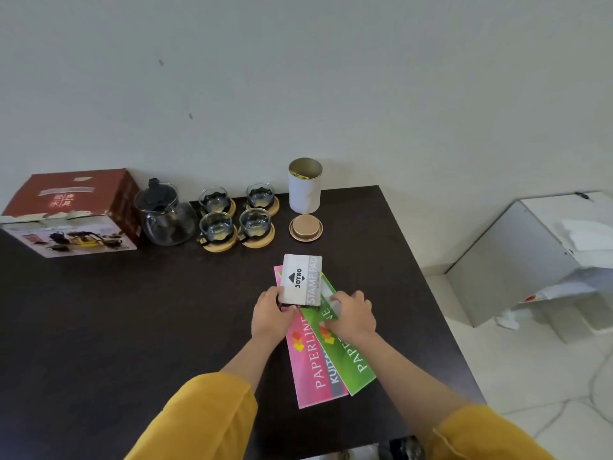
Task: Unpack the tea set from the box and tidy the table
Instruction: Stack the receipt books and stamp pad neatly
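Note:
A red tea set box (pixel 71 212) stands at the back left of the dark table (pixel 132 327). Beside it are a glass teapot (pixel 166 215) with a black lid and several glass cups (pixel 215 224) on round wooden coasters. My left hand (pixel 270 315) grips the near left corner of a white stamp pad box (pixel 302 280) lying on a pink receipt book (pixel 311 366) and a green receipt book (pixel 351 363). My right hand (pixel 353 315) presses its fingers on the green book, next to the stamp pad box.
A white cylindrical tin (pixel 305 187) stands uncovered near the back wall, its gold lid (pixel 306 228) lying in front of it. The table's right edge drops to a pale tiled floor with a white cabinet (pixel 517 257) and scattered papers.

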`<state>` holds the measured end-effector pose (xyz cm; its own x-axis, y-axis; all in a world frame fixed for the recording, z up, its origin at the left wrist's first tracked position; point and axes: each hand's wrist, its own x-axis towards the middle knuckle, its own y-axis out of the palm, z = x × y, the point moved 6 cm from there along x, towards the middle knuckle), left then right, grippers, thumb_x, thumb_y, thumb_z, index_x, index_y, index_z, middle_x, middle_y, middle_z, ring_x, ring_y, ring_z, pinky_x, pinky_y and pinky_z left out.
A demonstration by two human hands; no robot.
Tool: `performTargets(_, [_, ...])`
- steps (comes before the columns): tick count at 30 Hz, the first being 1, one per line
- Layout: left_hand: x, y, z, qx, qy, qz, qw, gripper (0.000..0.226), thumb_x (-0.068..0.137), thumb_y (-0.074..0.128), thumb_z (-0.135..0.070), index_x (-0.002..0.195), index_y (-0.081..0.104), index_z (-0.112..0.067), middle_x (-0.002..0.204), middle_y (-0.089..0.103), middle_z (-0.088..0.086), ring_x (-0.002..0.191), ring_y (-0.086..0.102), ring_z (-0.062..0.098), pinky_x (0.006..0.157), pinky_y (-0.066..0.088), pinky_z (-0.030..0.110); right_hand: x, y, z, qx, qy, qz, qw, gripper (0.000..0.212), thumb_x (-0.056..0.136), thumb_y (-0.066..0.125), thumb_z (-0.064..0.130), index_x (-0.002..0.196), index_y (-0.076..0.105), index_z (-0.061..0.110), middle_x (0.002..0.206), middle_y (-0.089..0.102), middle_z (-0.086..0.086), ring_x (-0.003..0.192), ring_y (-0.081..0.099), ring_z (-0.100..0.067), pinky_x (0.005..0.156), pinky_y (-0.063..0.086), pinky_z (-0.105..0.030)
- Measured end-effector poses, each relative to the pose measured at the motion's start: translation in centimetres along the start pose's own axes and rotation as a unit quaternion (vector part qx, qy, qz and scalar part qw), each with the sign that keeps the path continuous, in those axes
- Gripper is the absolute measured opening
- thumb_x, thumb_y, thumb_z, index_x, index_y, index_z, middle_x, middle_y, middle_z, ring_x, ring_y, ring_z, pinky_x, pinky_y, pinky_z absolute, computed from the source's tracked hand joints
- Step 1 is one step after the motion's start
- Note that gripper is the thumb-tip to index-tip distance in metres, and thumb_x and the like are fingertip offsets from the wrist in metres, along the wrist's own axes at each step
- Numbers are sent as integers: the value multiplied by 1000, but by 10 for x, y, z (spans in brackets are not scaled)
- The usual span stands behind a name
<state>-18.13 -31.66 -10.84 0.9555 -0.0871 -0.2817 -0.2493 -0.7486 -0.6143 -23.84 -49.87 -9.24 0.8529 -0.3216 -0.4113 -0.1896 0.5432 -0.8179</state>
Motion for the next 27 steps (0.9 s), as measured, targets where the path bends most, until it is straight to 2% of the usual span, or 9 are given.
performTargets(6, [-5, -1, 2, -22, -11, -31, 999, 48, 74, 73, -20, 118, 53, -21, 116, 58, -3, 94, 58, 9, 79, 50, 28, 12, 4, 1, 37, -16, 52, 998, 46, 76, 79, 36, 108, 48, 24, 110, 55, -2, 95, 60, -20, 76, 52, -37])
performTargets(8, [-5, -1, 4, -33, -16, -18, 999, 53, 73, 74, -19, 120, 51, -22, 118, 58, -2, 97, 57, 10, 81, 49, 28, 13, 6, 0, 70, 5, 81, 994, 50, 74, 81, 32, 105, 43, 19, 101, 54, 0, 88, 62, -21, 64, 56, -39])
performTargets(11, [-7, -2, 7, -57, -23, 9, 998, 71, 72, 76, -18, 133, 41, -18, 125, 56, 0, 109, 55, 15, 86, 46, 27, 14, 4, 1, 135, 41, 133, 981, 46, 75, 82, 27, 102, 48, 11, 97, 57, -2, 76, 62, -15, 44, 47, -25])
performTargets(14, [-9, -1, 10, -70, -19, 35, 997, 91, 69, 81, -22, 143, 29, -14, 130, 53, 0, 117, 53, 17, 96, 45, 31, 20, 4, 8, 140, 26, 167, 976, 23, 80, 78, 24, 77, 57, 14, 82, 65, -1, 71, 64, -14, 51, 49, -24])
performTargets(17, [-11, -2, 13, -82, -22, 56, 995, 97, 68, 83, -19, 145, 25, -13, 134, 49, 1, 120, 50, 17, 98, 43, 30, 23, 7, 12, 175, 33, 182, 967, 14, 88, 68, 22, 92, 60, 11, 95, 68, -8, 86, 69, -24, 71, 58, -36])
performTargets(19, [-11, -3, 14, -89, -22, 60, 994, 97, 69, 82, -14, 146, 23, -12, 136, 48, 3, 121, 49, 18, 95, 42, 27, 22, 6, 15, 222, 45, 183, 957, 6, 93, 62, 16, 92, 57, 12, 96, 66, -9, 85, 66, -25, 72, 56, -37])
performTargets(22, [-11, -4, 17, -91, -20, 61, 994, 92, 73, 77, -11, 147, 22, -13, 138, 46, 4, 119, 50, 16, 93, 44, 28, 17, 7, 19, 277, 56, 177, 943, 13, 94, 60, 9, 84, 55, 16, 87, 64, -6, 76, 64, -21, 73, 57, -39])
performTargets(25, [-8, -5, 20, -98, -14, 64, 993, 84, 75, 72, -10, 146, 29, -16, 138, 48, 1, 115, 52, 13, 88, 46, 25, 12, 17, 21, 242, 39, 162, 956, 6, 91, 64, 14, 89, 58, 15, 92, 67, -6, 84, 67, -22, 73, 59, -38])
performTargets(27, [-7, -5, 22, -93, -13, 67, 993, 82, 74, 71, -12, 145, 32, -17, 138, 49, -1, 114, 53, 14, 86, 47, 23, 9, 25, 22, 181, 10, 136, 974, 11, 87, 68, 21, 94, 61, 15, 101, 69, -4, 93, 68, -22, 76, 58, -35])
